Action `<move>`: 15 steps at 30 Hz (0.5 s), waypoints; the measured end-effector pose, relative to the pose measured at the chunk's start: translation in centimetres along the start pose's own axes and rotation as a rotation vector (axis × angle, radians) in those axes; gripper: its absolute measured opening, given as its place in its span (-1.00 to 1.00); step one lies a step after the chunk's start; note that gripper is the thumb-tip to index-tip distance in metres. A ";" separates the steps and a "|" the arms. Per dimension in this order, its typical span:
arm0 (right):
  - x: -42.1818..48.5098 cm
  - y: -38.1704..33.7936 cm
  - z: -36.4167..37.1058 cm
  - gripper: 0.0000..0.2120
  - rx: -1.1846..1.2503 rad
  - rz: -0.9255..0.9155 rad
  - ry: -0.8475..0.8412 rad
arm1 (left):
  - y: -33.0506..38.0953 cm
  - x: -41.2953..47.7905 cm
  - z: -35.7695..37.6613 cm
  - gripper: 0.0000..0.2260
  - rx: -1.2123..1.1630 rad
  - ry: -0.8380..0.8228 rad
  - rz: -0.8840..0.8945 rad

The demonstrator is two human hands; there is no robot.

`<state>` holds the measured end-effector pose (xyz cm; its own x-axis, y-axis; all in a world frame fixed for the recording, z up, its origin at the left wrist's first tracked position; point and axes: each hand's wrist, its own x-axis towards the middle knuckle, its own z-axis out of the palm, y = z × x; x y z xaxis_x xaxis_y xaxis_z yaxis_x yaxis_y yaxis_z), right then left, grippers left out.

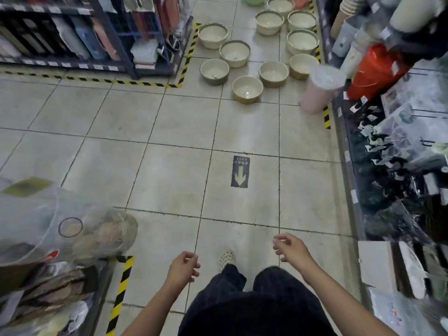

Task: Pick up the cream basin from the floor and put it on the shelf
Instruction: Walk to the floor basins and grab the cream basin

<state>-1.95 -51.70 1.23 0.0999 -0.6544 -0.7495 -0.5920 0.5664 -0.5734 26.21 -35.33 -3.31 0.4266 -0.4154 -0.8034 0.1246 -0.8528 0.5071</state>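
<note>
Cream basins (247, 89) beyond tape-edged tiled aisle (169, 154)

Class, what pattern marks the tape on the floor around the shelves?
Diagonal yellow-and-black stripes on the floor tape, clearest in the head view.

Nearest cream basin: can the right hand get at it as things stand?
Probably not yet: the right hand hangs empty by the legs, with open floor and the arrow sticker between it and the basin. Nothing blocks the walk.
</note>
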 end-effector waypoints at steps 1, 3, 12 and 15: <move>0.9 -1.2 -0.3 -0.91 0.018 0.014 0.013 | 1.8 1.1 -0.5 -0.88 0.024 -0.010 0.010; 2.7 -3.1 -0.8 -0.91 0.049 0.037 0.048 | 5.4 3.2 -1.1 -0.88 0.046 -0.034 0.030; 14.4 -12.5 -4.2 -0.89 0.150 0.148 0.184 | 24.6 13.3 -0.8 -0.86 0.103 -0.138 0.152; 20.2 -17.4 -5.0 -0.88 0.137 0.166 0.187 | 31.7 17.7 -1.1 -0.85 0.127 -0.150 0.189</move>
<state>6.37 -77.26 -2.34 -0.1466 -0.6210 -0.7700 -0.4731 0.7276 -0.4967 38.71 -69.39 -1.06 0.2926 -0.6051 -0.7404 -0.0616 -0.7846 0.6169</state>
